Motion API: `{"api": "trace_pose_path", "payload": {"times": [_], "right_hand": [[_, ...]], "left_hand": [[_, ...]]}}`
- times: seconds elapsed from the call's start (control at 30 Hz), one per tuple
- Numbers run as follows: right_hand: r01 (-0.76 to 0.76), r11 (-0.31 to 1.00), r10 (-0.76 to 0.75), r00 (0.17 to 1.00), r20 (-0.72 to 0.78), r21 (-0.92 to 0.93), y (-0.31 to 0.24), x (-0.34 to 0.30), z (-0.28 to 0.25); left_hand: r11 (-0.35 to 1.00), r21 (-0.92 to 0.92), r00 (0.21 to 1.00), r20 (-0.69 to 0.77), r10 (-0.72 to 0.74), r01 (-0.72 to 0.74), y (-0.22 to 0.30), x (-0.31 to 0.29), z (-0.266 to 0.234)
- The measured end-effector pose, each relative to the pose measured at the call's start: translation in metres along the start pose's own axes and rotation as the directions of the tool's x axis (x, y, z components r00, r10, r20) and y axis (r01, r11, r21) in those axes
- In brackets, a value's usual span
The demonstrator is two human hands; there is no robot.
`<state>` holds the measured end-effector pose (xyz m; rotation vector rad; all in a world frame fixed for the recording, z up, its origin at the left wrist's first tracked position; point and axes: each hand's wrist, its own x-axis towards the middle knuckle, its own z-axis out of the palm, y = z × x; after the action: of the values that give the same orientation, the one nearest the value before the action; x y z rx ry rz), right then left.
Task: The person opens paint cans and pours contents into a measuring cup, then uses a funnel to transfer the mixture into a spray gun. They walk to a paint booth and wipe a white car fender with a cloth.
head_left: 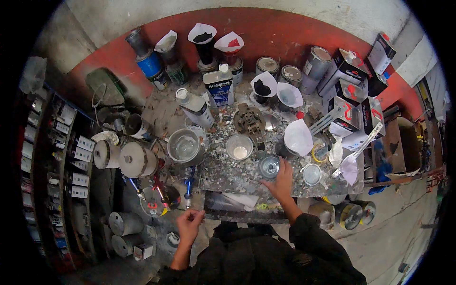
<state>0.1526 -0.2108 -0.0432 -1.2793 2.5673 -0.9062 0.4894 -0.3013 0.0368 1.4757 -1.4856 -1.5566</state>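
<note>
At the front of the cluttered workbench, my right hand (280, 183) curves around the near right side of a small round cup (269, 166), thumb and fingers against it. My left hand (189, 225) hangs in front of the bench edge, thumb and fingertips drawn together; anything between them is too small to make out. Just above it, a blue spray gun (189, 187) hangs below a large translucent cup (184, 146). A plastic tub (239, 147) with a pale residue stands behind and left of my right hand. To the right lie a round lid (311, 174) and a cup with a paper strainer (298, 137).
Paint cans (268, 65), cups with paper strainers and solvent containers (219, 88) line the bench's back. Boxy metal canisters (349, 71) crowd the right. More spray guns (159, 187) hang left. A shelf of cans (78, 156) stands far left; cans (350, 216) sit below right.
</note>
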Motion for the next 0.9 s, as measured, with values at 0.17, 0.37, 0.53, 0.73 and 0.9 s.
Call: {"api": "trace_pose_path", "payload": {"times": [0.17,0.37,0.53,0.73,0.9], "right_hand": [[-0.067,0.997,0.066,0.997,-0.032,-0.039,0.003,-0.003,0.005],[-0.051,0.999,0.051,0.997,0.054,-0.009,-0.008,-0.005,-0.03],[-0.027,1.0,0.027,0.995,0.093,0.0,-0.023,-0.008,-0.055],[0.018,0.989,-0.051,0.974,0.223,0.144,-0.09,0.013,-0.109],[0.295,0.917,-0.356,0.909,0.216,0.269,-0.167,0.083,-0.136]], "left_hand": [[0.999,0.037,0.999,0.04,-0.018,0.016,-0.001,0.001,-0.003],[0.995,0.1,0.993,0.12,0.014,-0.026,-0.008,0.017,0.003],[1.0,-0.003,0.985,0.171,0.01,-0.009,-0.013,0.028,0.01],[0.999,0.002,0.992,0.118,-0.032,0.032,-0.005,0.037,0.001],[0.993,-0.054,0.994,-0.023,0.102,-0.103,-0.014,0.056,-0.017]]}}
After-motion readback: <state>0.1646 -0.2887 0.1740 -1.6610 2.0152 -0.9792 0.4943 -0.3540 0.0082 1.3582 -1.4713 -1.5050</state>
